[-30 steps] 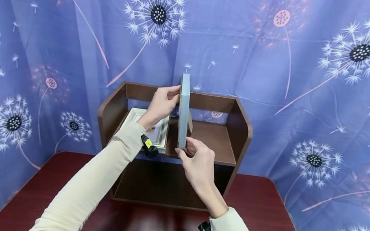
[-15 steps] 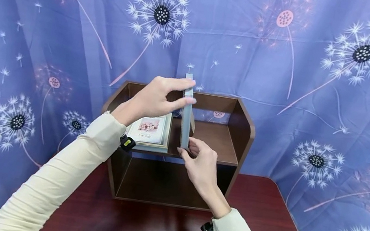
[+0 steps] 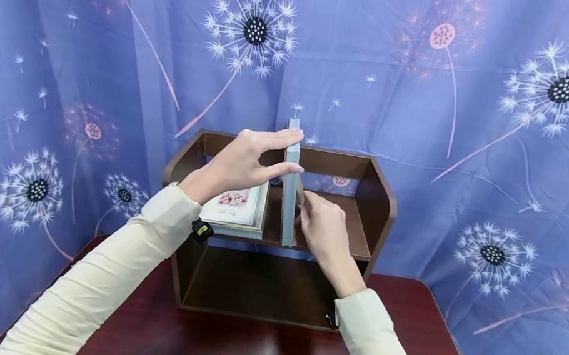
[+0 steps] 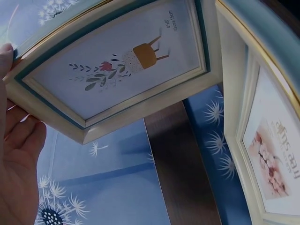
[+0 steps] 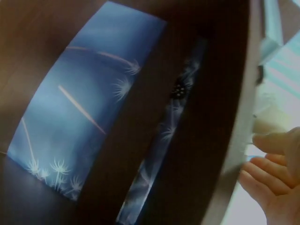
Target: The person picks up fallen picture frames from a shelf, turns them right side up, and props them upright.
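Note:
A picture frame [image 3: 287,210] stands upright, edge-on, on the upper shelf in the head view. My left hand [image 3: 238,160] holds its top edge between thumb and fingers. The left wrist view shows its face, a print [image 4: 136,63] of a plant and an orange animal shape inside a cream and teal border. Behind the frame, my right hand [image 3: 329,230] pinches the tan back stand [image 3: 300,190]; in the right wrist view this spot is blurred and overexposed. Left of it lies another picture frame [image 3: 233,210] with a pink flower print, partly covered by the left hand.
The dark brown two-tier desk shelf [image 3: 389,212] has side walls and a back rail around the upper shelf. It stands on a dark red table [image 3: 401,325]. A blue dandelion curtain [image 3: 355,101] hangs behind and at both sides.
My left hand has shifted from the frame's left side to its top edge. My right hand has left the lower front corner and moved up behind the frame to the stand.

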{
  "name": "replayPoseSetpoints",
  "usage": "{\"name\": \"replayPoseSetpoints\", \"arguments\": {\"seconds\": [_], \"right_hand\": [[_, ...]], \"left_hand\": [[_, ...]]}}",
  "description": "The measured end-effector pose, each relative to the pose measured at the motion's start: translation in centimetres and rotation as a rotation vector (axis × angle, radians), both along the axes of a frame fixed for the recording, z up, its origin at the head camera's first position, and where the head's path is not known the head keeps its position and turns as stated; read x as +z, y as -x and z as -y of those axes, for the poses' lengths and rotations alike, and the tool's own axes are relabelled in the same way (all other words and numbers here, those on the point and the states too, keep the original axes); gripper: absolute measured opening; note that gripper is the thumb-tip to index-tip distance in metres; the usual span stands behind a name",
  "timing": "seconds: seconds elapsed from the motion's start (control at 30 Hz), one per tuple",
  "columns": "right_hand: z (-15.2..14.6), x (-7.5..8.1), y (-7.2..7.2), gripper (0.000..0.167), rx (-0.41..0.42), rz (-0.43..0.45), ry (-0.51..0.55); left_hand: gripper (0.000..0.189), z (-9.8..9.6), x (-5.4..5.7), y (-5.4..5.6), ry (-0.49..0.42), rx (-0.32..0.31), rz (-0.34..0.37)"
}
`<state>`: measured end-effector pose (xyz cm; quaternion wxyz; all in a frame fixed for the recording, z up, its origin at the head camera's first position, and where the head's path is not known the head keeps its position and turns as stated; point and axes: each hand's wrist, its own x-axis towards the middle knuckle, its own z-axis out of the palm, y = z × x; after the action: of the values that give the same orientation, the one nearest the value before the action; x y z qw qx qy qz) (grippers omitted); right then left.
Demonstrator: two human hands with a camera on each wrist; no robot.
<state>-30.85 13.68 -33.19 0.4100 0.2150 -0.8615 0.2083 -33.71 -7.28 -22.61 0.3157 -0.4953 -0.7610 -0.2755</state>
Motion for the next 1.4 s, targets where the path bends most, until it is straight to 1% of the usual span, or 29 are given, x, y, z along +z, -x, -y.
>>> {"name": "replayPoseSetpoints", "arguments": {"seconds": [0.07, 0.1, 0.23, 0.33, 0.4, 0.53, 0.63, 0.73, 0.77, 0.9, 1.0, 1.1, 1.17, 1.27, 1.33, 1.4], "right_hand": [[0.1, -0.4, 0.7, 0.004, -0.019, -0.016, -0.044], [0.2, -0.5, 0.9, 0.002, -0.030, -0.025, -0.056], [0.3, -0.7, 1.6, 0.011, -0.080, -0.062, -0.065], [0.0, -0.7, 1.7, 0.008, -0.100, -0.083, -0.060], [-0.3, -0.8, 1.6, 0.007, -0.116, -0.098, -0.058], [-1.5, -0.7, 0.9, 0.008, -0.160, -0.131, -0.061], [-2.3, -0.8, 0.4, 0.015, -0.193, -0.145, -0.079], [-2.9, -0.9, 0.0, 0.023, -0.227, -0.150, -0.093], [-3.0, -1.0, -0.2, 0.023, -0.239, -0.152, -0.094], [-3.5, -1.4, -0.7, 0.014, -0.280, -0.142, -0.093], [-3.7, -2.0, -0.7, 0.023, -0.304, -0.128, -0.094], [-3.8, -2.5, -0.7, 0.026, -0.313, -0.131, -0.098], [-3.9, -2.7, -0.7, 0.025, -0.309, -0.137, -0.100], [-4.0, -2.7, -0.7, 0.022, -0.307, -0.138, -0.100], [-4.1, -2.5, -0.9, 0.021, -0.308, -0.121, -0.090], [-4.3, -2.1, -1.4, 0.019, -0.308, -0.100, -0.074]], "left_hand": [[0.059, -0.2, -0.1, 0.0, 0.007, -0.002, 0.008], [0.059, -0.3, -0.2, 0.0, 0.010, -0.005, 0.010], [0.058, -0.9, 0.0, 0.1, 0.014, -0.019, 0.015], [0.058, -1.3, 0.3, 0.2, 0.015, -0.026, 0.020], [0.057, -1.5, 0.5, 0.3, 0.018, -0.023, 0.021], [0.057, -2.7, 0.8, 0.3, 0.036, -0.025, 0.019], [0.055, -3.9, 1.0, 0.4, 0.058, -0.038, 0.016], [0.053, -5.3, 1.1, 0.5, 0.090, -0.051, 0.022], [0.052, -5.7, 1.2, 0.6, 0.104, -0.057, 0.027], [0.051, -7.5, 1.2, 0.6, 0.171, -0.067, 0.051], [0.051, -8.5, 1.1, 0.6, 0.223, -0.072, 0.064], [0.052, -9.2, 1.0, 0.7, 0.253, -0.067, 0.081], [0.052, -9.4, 1.0, 0.7, 0.259, -0.055, 0.092], [0.054, -9.6, 0.9, 0.7, 0.251, -0.056, 0.111], [0.056, -9.6, 0.8, 0.7, 0.242, -0.065, 0.118], [0.058, -9.6, 0.8, 0.7, 0.211, -0.068, 0.140]]}}
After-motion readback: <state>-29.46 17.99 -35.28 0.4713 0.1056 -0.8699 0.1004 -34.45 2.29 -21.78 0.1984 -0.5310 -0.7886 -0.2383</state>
